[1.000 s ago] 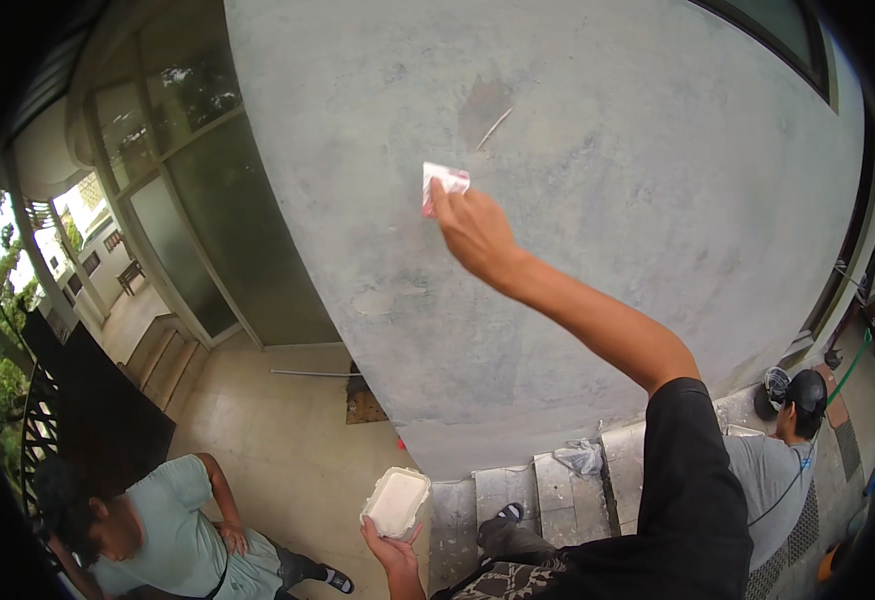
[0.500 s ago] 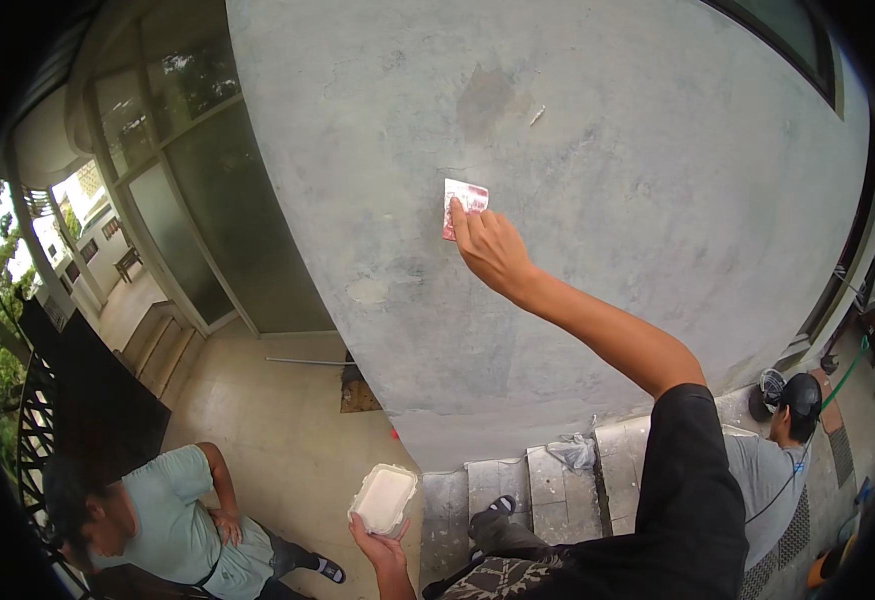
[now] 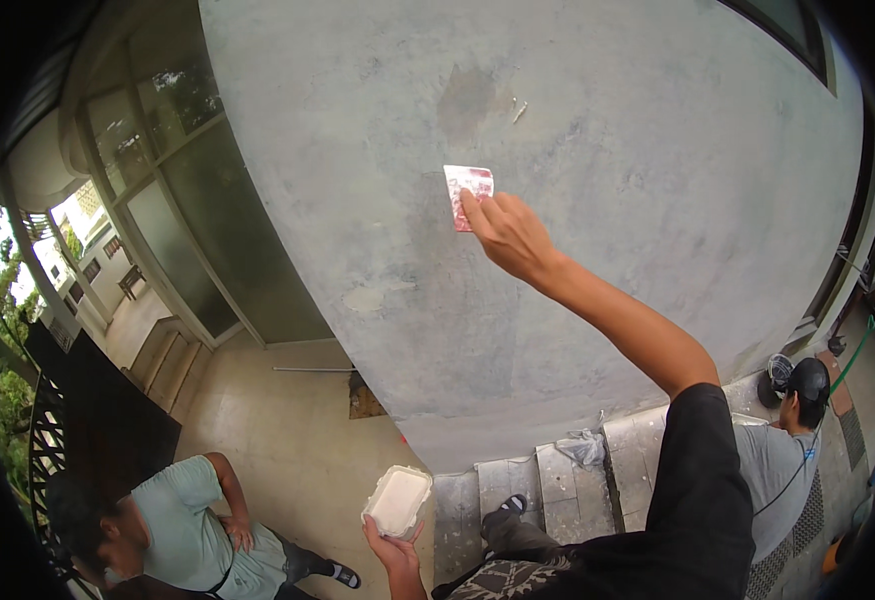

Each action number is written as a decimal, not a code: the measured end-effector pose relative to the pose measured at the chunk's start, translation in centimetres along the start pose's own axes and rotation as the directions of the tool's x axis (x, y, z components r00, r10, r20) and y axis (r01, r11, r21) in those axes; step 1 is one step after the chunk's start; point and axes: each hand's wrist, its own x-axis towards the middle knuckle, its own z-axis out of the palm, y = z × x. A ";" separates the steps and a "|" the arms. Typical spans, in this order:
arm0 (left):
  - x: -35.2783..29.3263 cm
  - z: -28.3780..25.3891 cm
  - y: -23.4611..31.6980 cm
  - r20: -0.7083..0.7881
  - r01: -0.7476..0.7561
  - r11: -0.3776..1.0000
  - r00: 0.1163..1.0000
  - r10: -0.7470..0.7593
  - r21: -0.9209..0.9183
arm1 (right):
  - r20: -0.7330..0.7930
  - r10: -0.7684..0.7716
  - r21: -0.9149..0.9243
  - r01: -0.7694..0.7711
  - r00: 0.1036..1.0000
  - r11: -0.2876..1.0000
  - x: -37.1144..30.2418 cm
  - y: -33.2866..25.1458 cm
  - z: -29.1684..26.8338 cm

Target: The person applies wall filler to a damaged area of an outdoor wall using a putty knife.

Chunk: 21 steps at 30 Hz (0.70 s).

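Note:
My right hand (image 3: 515, 235) pinches a thin, flat, red-and-white putty scraper (image 3: 470, 185) by its lower right side, against or very close to the grey wall (image 3: 607, 160). Whether its edge touches the surface I cannot tell. Above it, the wall has a darker grey patch (image 3: 465, 100) and a small white streak (image 3: 519, 113). Down at the lower middle, my left hand (image 3: 395, 548) is closed around the bottom of a shallow off-white tub (image 3: 399, 500). A pale, smooth filling, like putty, shows inside the tub.
Tiled steps (image 3: 572, 490) run along the wall's foot, with a crumpled plastic bag (image 3: 582, 448) on them. One person (image 3: 192, 520) is at lower left, another (image 3: 779, 470) at lower right. A glass door (image 3: 247, 240) and a black railing panel (image 3: 107, 400) stand left.
My right hand has moved the scraper rightward and slightly up across the wall. The whole view has shifted a little. My left hand still holds the tub low.

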 end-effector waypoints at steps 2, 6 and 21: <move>0.2 0.1 0.0 0.011 0.001 1.000 1.000 -0.001 0.006 | -0.055 0.039 0.010 -0.039 0.998 0.999 1.3 1.6 -2.1; 0.7 0.4 0.0 0.020 0.024 0.999 0.999 -0.025 0.037 | -0.124 0.257 -0.127 -0.272 0.958 0.954 3.5 7.8 -2.4; 1.1 1.4 0.0 0.031 0.032 0.999 0.999 -0.033 0.022 | -0.039 0.105 -0.200 -0.111 0.994 0.973 4.3 5.5 -0.2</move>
